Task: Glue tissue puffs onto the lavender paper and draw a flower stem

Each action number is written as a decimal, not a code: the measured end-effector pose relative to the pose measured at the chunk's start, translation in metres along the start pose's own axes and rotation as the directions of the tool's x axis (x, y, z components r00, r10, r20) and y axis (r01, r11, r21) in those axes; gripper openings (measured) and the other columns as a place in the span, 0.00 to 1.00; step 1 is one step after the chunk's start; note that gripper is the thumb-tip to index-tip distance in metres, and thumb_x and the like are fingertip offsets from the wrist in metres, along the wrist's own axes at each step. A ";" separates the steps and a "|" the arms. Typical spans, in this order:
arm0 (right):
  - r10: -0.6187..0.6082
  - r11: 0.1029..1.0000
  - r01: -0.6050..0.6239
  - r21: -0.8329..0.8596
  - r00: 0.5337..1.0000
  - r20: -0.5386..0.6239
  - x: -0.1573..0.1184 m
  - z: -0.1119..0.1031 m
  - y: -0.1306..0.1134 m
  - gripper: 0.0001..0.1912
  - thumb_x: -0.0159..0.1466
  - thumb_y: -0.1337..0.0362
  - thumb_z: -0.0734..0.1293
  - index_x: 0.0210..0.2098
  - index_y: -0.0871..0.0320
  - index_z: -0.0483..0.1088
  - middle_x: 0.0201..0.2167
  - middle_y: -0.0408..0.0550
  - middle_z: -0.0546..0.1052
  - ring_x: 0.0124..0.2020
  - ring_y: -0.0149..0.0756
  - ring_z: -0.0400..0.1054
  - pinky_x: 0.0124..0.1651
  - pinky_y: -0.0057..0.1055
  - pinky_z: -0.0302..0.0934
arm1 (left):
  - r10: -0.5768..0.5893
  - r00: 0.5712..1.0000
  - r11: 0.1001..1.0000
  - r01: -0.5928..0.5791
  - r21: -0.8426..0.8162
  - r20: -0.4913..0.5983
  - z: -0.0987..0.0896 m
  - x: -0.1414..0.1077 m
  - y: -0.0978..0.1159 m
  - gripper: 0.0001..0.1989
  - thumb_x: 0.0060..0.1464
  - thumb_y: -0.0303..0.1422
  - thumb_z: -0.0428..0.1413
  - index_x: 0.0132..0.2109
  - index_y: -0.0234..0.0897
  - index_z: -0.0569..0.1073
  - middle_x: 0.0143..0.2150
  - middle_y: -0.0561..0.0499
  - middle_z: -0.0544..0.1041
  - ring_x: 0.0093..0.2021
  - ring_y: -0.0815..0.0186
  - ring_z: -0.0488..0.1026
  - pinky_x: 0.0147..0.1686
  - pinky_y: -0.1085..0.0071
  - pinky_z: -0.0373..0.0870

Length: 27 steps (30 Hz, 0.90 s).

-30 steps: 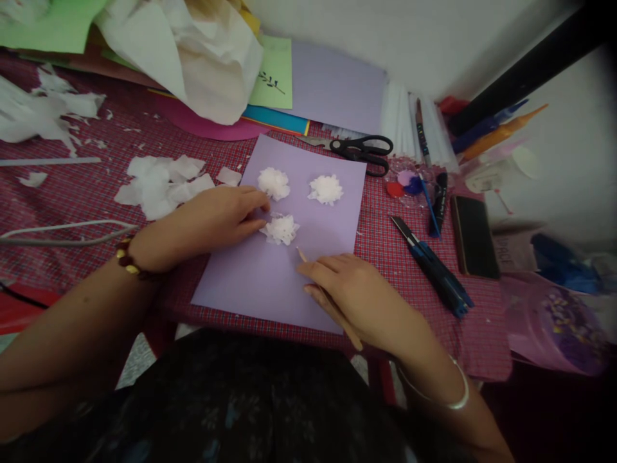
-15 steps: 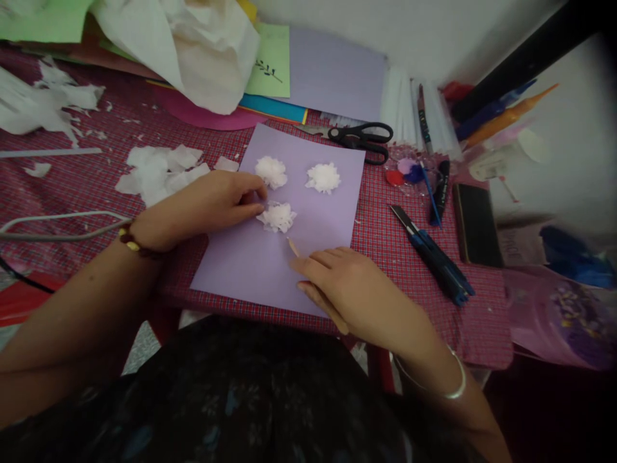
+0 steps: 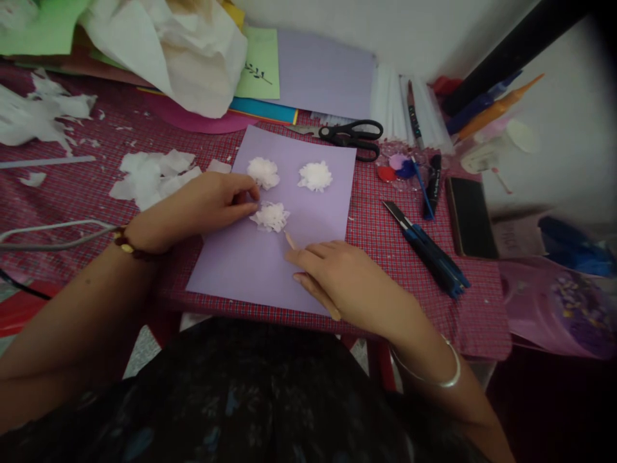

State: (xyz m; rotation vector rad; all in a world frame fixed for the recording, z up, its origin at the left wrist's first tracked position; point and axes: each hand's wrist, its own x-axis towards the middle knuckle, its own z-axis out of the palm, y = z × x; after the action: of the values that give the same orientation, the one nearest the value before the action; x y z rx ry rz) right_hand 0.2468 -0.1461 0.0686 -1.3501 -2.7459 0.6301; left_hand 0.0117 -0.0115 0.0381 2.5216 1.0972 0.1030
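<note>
Three white ruffled paper flowers lie on a light purple sheet of paper (image 3: 231, 270): an upper left flower (image 3: 263, 172), an upper right flower (image 3: 315, 175) and a lower flower (image 3: 270, 217). My left hand (image 3: 226, 199) rests at the sheet's left side, thumb and forefinger apart, their tips close to the lower flower's left edge; whether they touch it I cannot tell. Over the lower right part of the sheet, my right hand (image 3: 337, 276) is closed on a thin pale stick (image 3: 290, 240). The stick's tip points at the lower flower; my fingers hide most of its length.
Torn white paper pieces (image 3: 152, 177) lie left of the sheet. Black-handled scissors (image 3: 351, 134) sit behind it. To the right are a cutter knife with its blade out (image 3: 424, 247), a paint palette (image 3: 398, 167), a black marker (image 3: 434, 186) and a dark flat box (image 3: 472, 218).
The whole view has shifted slightly, so most things appear a little further left. Both hands keep nearly the same pose, and the flowers stay put on the sheet.
</note>
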 end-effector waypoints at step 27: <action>0.031 0.997 -0.034 0.075 0.999 0.032 0.004 -0.003 0.003 0.14 0.72 0.60 0.56 0.47 0.61 0.69 0.39 0.50 0.76 0.36 0.39 0.68 0.40 0.35 0.57 | 0.076 0.997 0.986 -0.079 0.144 0.023 0.000 -0.007 0.002 0.15 0.62 0.38 0.47 0.48 0.37 0.71 0.44 0.47 0.76 0.38 0.61 0.72 0.39 0.67 0.64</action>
State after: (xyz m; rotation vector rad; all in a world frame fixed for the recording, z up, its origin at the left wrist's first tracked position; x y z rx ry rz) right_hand 0.2470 -0.1400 0.0698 -1.3833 -2.6988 0.7551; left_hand 0.0088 -0.0176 0.0399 2.6897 1.0344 0.0231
